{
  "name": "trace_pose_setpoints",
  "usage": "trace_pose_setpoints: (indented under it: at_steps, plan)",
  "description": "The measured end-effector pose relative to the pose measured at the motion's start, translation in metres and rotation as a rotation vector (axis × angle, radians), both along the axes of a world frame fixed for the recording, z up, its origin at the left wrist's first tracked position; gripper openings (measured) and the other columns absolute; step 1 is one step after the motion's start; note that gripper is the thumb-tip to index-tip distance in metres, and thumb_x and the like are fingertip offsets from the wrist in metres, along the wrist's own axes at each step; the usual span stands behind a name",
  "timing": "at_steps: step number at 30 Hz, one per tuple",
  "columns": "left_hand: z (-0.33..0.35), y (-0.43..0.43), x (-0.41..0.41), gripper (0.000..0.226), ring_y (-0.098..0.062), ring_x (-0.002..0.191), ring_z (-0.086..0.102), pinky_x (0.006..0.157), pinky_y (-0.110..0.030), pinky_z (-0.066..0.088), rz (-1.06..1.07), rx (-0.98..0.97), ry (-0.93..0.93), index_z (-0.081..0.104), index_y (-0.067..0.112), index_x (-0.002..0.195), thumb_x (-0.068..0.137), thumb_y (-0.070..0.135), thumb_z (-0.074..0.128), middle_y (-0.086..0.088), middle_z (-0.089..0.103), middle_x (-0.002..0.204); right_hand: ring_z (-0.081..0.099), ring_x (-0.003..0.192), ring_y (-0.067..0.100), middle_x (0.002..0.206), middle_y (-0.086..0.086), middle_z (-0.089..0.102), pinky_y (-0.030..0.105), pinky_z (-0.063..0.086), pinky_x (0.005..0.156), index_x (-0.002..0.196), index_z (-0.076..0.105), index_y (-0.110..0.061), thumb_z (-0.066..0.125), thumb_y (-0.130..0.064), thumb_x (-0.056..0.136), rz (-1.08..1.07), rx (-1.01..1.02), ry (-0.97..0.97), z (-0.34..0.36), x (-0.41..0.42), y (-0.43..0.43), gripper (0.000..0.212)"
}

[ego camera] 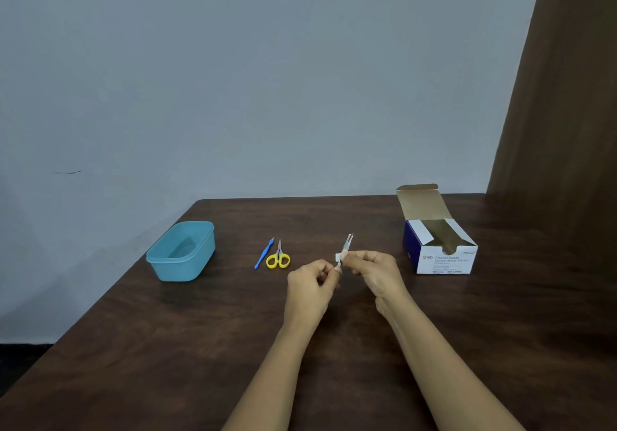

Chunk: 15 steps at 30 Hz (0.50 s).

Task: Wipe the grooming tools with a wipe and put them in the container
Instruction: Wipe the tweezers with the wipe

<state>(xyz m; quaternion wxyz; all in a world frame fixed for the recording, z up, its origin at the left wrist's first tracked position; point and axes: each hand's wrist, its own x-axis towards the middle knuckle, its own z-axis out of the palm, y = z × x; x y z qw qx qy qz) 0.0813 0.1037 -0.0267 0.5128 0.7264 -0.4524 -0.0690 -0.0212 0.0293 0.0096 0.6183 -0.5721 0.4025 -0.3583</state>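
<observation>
Above the middle of the dark wooden worktop [200, 347], both hands are working on a pair of tweezers [348, 242]. The left hand [310, 280] is pinching the lower end of the tweezers between curled fingertips, keeping the tool tilted with its tips pointing up and toward the far edge. The right hand [374, 270] is pinching a small white wipe [339, 256] against the middle of the tweezers, its fingers curled round it.

The light blue container [187, 268] is sitting open near the left edge, toward the far left corner, well apart from the hands. Between it and the hands, a pair of yellow-handled scissors [278, 258] is lying flat with its blades pointing toward the far edge, and a slim blue grooming tool [263, 253] is lying just beside it on the side nearer the container.

An open box of alcohol swabs [444, 257] is standing near the far edge toward the right side, its lid flap raised.
</observation>
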Motion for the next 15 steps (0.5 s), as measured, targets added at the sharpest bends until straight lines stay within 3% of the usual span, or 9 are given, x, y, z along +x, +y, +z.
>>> trace_pose_setpoints:
  at_steps: [9, 15]
  plan:
    - [0.0005, 0.0004, 0.0018, 0.017, -0.003, 0.064, 0.063, 0.060, -0.014, 0.048, -0.007, -0.011, -0.010, 0.071, 0.017, 0.079, 0.091, 0.024, 0.063, 0.006, 0.069, 0.065, 0.058, 0.072, 0.009, 0.084, 0.003, 0.073, 0.019, 0.044, 0.062, 0.083, 0.076, -0.009, 0.077, -0.010, 0.077, -0.008, -0.020, 0.031, -0.0034, 0.0029, 0.0018, 0.006]
    - [0.0003, 0.0009, 0.0017, 0.016, -0.008, 0.065, 0.063, 0.059, -0.018, 0.048, 0.013, 0.054, -0.078, 0.066, 0.021, 0.076, 0.091, 0.026, 0.063, 0.005, 0.068, 0.068, 0.052, 0.060, 0.006, 0.065, 0.000, 0.066, 0.016, 0.039, 0.055, 0.080, 0.076, -0.006, 0.076, -0.013, 0.076, 0.031, -0.005, 0.100, 0.0009, -0.0006, 0.0003, 0.008]
